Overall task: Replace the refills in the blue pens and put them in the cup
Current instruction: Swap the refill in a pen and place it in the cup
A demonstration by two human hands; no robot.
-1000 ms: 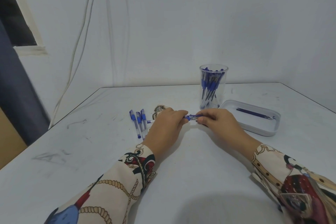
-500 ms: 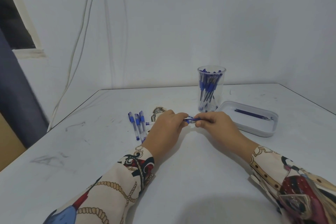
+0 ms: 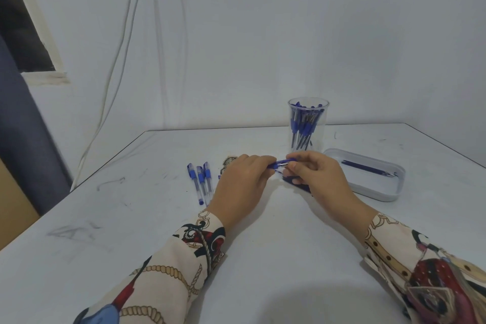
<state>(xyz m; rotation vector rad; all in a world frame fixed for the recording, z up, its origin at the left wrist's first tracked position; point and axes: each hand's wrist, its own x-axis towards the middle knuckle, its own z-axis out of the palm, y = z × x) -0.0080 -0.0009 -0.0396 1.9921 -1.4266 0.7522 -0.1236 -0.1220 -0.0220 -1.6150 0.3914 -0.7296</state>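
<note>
A blue pen [image 3: 280,164] is held level between both hands just above the white table [image 3: 157,218]. My left hand [image 3: 240,184] grips its left end, and my right hand [image 3: 315,179] pinches its right end, fingers closed. Most of the pen is hidden by the fingers. Three capped blue pens [image 3: 201,179] lie side by side to the left of my left hand. Behind my hands a clear plastic cup [image 3: 308,126] stands upright, holding several blue pens. To the right, a shallow white tray [image 3: 368,184] contains dark blue refills [image 3: 368,169].
A small patterned object [image 3: 229,162] lies on the table just behind my left hand. White cables [image 3: 115,60] hang down the wall at the back left. The table's left edge runs diagonally beside a dark curtain [image 3: 21,139].
Both hands have lifted the pen slightly and tilted it, the right hand shifting its pinch along the barrel. The camera has tipped a little, so the whole scene sits lower in view.
</note>
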